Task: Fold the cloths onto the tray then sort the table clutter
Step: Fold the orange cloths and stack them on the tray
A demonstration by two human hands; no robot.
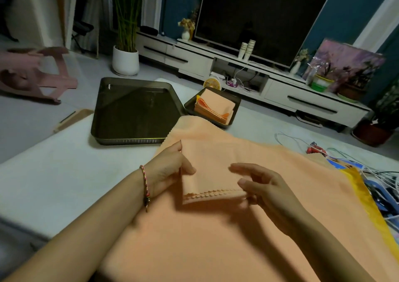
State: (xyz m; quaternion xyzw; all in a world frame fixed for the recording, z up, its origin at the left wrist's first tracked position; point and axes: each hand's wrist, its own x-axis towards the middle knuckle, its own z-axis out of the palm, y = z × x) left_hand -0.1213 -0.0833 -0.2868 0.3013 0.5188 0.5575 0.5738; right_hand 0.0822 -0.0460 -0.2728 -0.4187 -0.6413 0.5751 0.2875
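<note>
A: Where is the cloth right now?

B: The folded orange cloth is held between both hands, just above a large orange cloth that is spread over the near side of the white table; its scalloped edge faces the person.

A: And the grip?

B: The left hand pinches the cloth's left edge, thumb on top and fingers beneath; the right hand pinches the near right corner at the scalloped edge — its forefinger is stretched out over the fabric.

A: What about the containers?

B: Two, side by side at the far end of the table; the small dark tray holds a stack of folded orange cloths, their edges fanned on the left side; the large dark tray stands just left of it, its glossy floor in full view; the spread cloth's far corner reaches the gap between them.

A: Anything on the right?

B: A yellow cloth peeks out along the orange one's right border; beyond it lie white cables and other clutter — too tangled to name.
</note>
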